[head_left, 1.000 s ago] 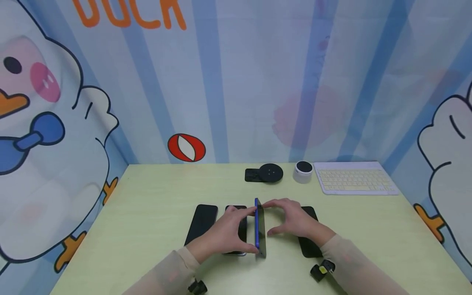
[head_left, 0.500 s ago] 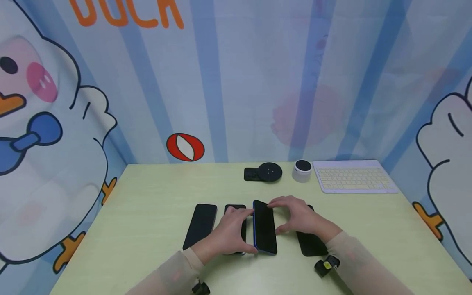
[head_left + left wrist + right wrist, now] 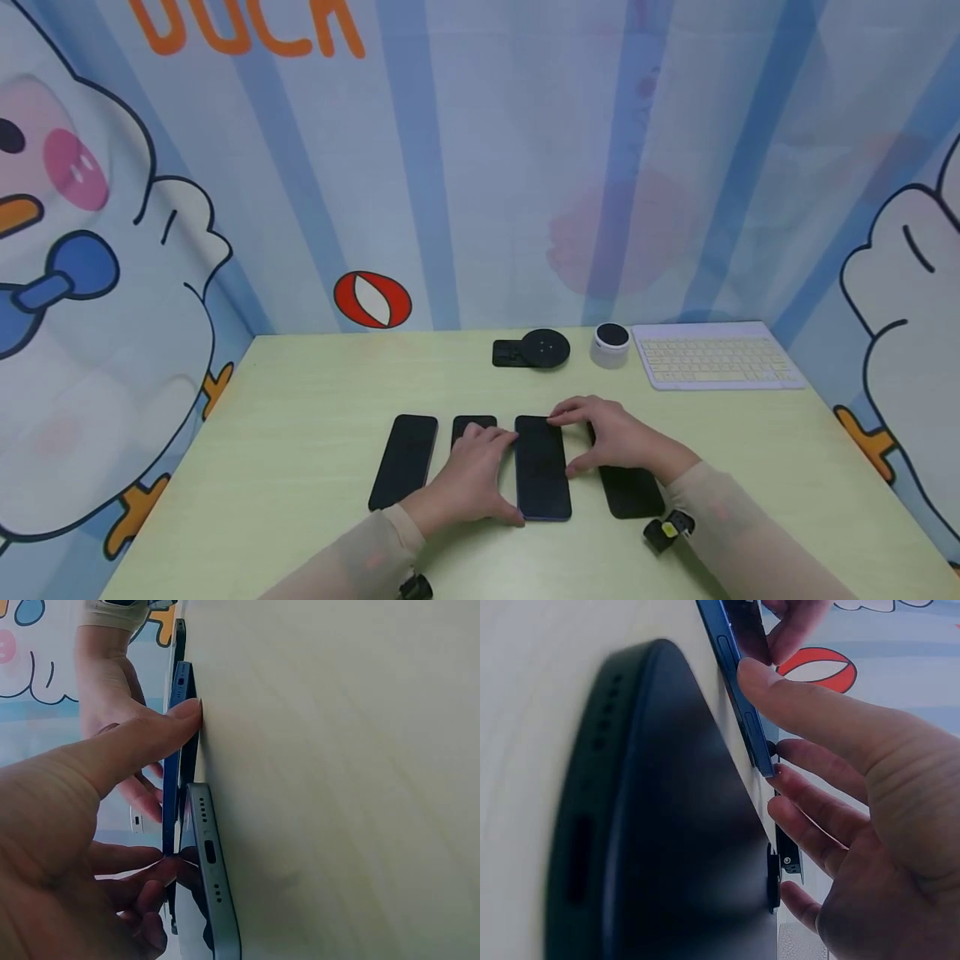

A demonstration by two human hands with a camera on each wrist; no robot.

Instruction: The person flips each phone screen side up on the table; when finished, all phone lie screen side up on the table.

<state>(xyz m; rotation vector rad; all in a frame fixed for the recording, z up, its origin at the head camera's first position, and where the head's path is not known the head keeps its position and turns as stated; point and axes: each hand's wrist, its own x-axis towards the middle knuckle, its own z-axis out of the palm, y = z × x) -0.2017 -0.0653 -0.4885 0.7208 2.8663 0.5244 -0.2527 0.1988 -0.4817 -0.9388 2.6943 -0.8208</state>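
A blue-edged smartphone (image 3: 543,471) lies face up, flat or nearly flat, between my hands in the head view. My left hand (image 3: 471,475) grips its left side, thumb at the near corner and fingertips at the far one. On its right side, my right hand (image 3: 611,435) holds the edge with its thumb, while its fingertips meet the far right corner. Partly under my left hand is a second smartphone (image 3: 472,422), whose grey end (image 3: 221,885) shows in the left wrist view. A third dark smartphone (image 3: 682,817) sits beneath my right forearm, large in the right wrist view.
Another black smartphone (image 3: 403,461) lies at the left end of the row. Toward the back stand a black round disc with a flat base (image 3: 545,348), a white cylinder with a black top (image 3: 610,346) and a pale keyboard (image 3: 720,358). A printed curtain hangs behind the table (image 3: 315,383).
The blue-edged smartphone has turned from standing on its long edge to lying screen up, its right side coming down. My right hand has shifted slightly right with it; my left stays at its left edge.
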